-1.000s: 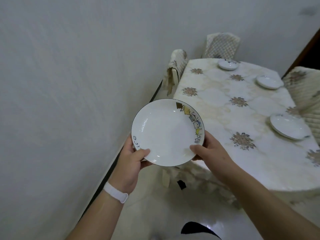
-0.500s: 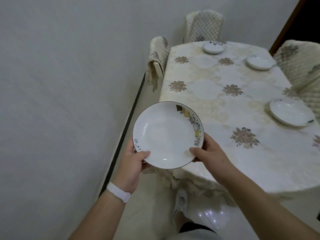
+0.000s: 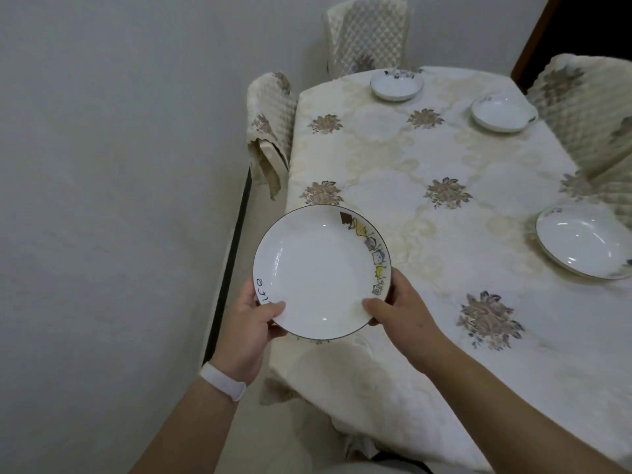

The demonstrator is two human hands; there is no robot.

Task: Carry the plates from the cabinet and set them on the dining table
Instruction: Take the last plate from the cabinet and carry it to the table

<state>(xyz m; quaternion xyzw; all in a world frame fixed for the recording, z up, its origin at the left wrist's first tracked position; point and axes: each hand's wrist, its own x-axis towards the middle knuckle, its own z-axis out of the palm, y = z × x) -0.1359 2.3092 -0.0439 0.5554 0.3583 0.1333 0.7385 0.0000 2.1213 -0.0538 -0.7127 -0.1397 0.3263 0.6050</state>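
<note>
Closer now, the worktop (image 3: pixel 393 159) fills more of the view. Left hand (image 3: pixel 251 328) and right hand (image 3: pixel 402 311) have fingers (image 3: pixel 371 306) clamped on the cartoon-rimmed plate (image 3: pixel 321 271), hovering over the 7 o'clock corner. Carrying step; next I'd lower it flat.

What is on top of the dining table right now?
Three white plates sit on the flowered tablecloth. The fourth plate is held above the near corner by both hands, hiding the cloth beneath.
</note>
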